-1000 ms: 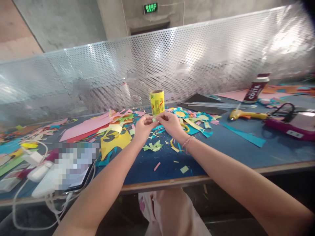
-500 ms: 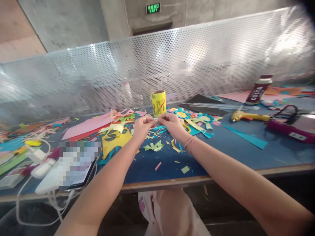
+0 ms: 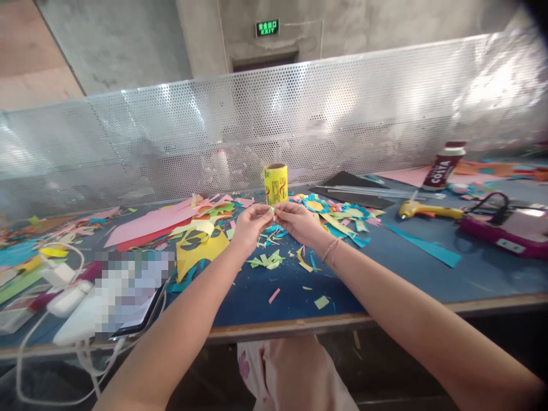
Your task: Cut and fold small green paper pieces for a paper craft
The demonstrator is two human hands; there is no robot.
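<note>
My left hand (image 3: pixel 249 226) and my right hand (image 3: pixel 299 220) meet over the middle of the blue table (image 3: pixel 385 268), fingertips pinched together on a small pale green paper piece (image 3: pixel 272 210). Both hands are closed in a pinch. Just behind them stands a yellow roll (image 3: pixel 275 183). Under the hands lie small green paper scraps (image 3: pixel 266 260) and a yellow cut sheet (image 3: pixel 199 247). A bracelet sits on my right wrist.
Pink and red paper sheets (image 3: pixel 148 221) lie to the left, blue and yellow paper flowers (image 3: pixel 317 202) to the right. A yellow glue gun (image 3: pixel 422 210), a Costa bottle (image 3: pixel 443 165) and a purple device (image 3: pixel 509 229) are at far right. White chargers and cables (image 3: pixel 64 297) lie at left. A perforated metal screen (image 3: pixel 274 125) backs the table.
Both hands stay pinched together on the small paper piece, shifting only slightly; the view has tilted a little, so the table sits a bit lower.
</note>
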